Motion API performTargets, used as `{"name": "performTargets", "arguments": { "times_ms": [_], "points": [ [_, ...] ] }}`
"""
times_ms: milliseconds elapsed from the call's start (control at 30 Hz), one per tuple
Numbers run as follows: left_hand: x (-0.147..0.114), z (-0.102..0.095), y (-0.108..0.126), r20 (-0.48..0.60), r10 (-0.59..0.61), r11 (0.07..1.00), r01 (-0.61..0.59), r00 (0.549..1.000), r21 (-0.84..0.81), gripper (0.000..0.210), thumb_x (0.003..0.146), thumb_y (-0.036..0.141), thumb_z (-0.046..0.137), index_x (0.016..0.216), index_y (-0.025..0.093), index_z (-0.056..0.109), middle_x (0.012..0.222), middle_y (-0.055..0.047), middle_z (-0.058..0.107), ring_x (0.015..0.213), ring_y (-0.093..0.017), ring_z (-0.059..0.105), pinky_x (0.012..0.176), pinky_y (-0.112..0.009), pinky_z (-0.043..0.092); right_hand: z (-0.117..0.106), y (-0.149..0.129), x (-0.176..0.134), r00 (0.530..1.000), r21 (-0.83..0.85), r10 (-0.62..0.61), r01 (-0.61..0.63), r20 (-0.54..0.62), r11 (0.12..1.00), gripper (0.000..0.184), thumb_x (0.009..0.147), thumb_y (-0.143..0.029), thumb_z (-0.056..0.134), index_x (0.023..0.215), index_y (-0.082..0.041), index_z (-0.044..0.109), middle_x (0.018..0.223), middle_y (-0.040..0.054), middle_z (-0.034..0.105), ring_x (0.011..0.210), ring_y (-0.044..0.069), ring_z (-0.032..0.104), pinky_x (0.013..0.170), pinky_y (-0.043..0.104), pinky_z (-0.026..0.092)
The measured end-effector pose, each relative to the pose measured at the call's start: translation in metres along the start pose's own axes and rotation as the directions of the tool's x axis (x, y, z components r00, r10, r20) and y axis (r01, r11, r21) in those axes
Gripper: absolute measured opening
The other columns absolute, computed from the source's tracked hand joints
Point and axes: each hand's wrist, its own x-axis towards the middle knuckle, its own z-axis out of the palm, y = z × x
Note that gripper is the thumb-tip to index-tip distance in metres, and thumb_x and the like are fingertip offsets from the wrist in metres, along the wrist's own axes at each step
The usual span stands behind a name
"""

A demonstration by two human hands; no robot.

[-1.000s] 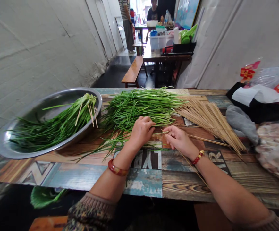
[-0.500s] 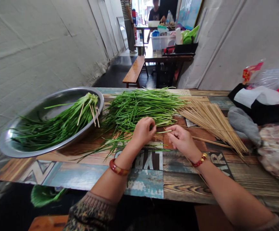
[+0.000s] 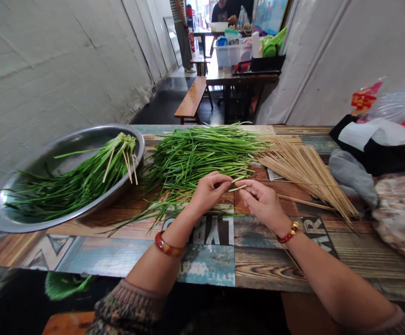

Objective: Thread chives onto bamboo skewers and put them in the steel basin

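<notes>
Head view: your left hand (image 3: 210,190) pinches one chive (image 3: 238,179), your right hand (image 3: 262,203) another, seemingly with a skewer (image 3: 293,261); threading seems the step, next calling for alignment.

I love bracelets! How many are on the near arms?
2: a bangle by the left hand and a beaded bracelet by the right hand. Sleeves may hide more.
</notes>
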Motion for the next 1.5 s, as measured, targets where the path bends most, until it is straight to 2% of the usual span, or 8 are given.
{"name": "performTargets", "arguments": {
  "times_ms": [233, 433, 667, 1100, 1500],
  "points": [
    [-0.0007, 0.0025, 0.0012, -0.005, 0.025, 1.000, -0.025, 1.000, -0.005, 0.014, 0.082, 0.019, 0.056, 0.076, 0.014, 0.067, 0.075, -0.003, 0.065, 0.072, -0.013, 0.058, 0.070, -0.023, 0.043, 0.0001, 0.0019, 0.0008, 1.000, -0.022, 0.005, -0.005, -0.007, 1.000, 0.028, 0.087, -0.033, 0.052, 0.107, -0.017, 0.063, 0.057, -0.0047, 0.052, 0.041, 0.007, 0.042, 0.040, 0.020, 0.034],
    [-0.0013, 0.0023, 0.0066, 0.025, -0.003, 0.999, 0.004, 1.000, -0.036, 0.017, 0.083, 0.022, 0.057, 0.086, 0.015, 0.072, 0.080, -0.005, 0.069, 0.075, -0.014, 0.061, 0.069, -0.024, 0.043, 0.0005, 0.0022, 0.0000, 1.000, -0.021, -0.006, 0.006, -0.009, 1.000, 0.028, 0.087, -0.033, 0.052, 0.107, -0.018, 0.064, 0.057, -0.0044, 0.052, 0.041, 0.007, 0.042, 0.040, 0.020, 0.034],
    [-0.0011, 0.0036, 0.0063, -0.011, -0.006, 1.000, 0.006, 1.000, -0.029, 0.016, 0.082, 0.024, 0.059, 0.078, 0.015, 0.072, 0.074, -0.005, 0.068, 0.068, -0.013, 0.059, 0.063, -0.023, 0.041, 0.0009, 0.0028, -0.0001, 1.000, -0.023, -0.003, 0.003, 0.001, 1.000, 0.029, 0.087, -0.034, 0.052, 0.107, -0.017, 0.064, 0.056, -0.0046, 0.050, 0.041, 0.008, 0.041, 0.040, 0.020, 0.034],
    [-0.0018, 0.0043, 0.0057, -0.049, 0.014, 1.000, -0.015, 0.999, -0.011, 0.013, 0.081, 0.021, 0.061, 0.074, 0.015, 0.070, 0.073, -0.004, 0.069, 0.067, -0.013, 0.060, 0.063, -0.023, 0.041, 0.0014, 0.0027, -0.0011, 1.000, -0.044, 0.005, -0.005, 0.000, 0.999, 0.031, 0.087, -0.032, 0.052, 0.110, -0.016, 0.066, 0.055, -0.0048, 0.050, 0.040, 0.007, 0.039, 0.039, 0.020, 0.033],
    [-0.0030, 0.0045, 0.0029, -0.052, 0.102, 0.991, -0.097, 0.993, 0.093, 0.012, 0.082, 0.018, 0.062, 0.074, 0.015, 0.070, 0.069, -0.002, 0.065, 0.065, -0.011, 0.057, 0.061, -0.022, 0.039, 0.0031, 0.0040, -0.0012, 1.000, -0.059, -0.004, 0.003, -0.016, 0.998, 0.030, 0.087, -0.031, 0.052, 0.107, -0.014, 0.065, 0.055, -0.0046, 0.052, 0.041, 0.007, 0.041, 0.040, 0.020, 0.034]
  ]
}}
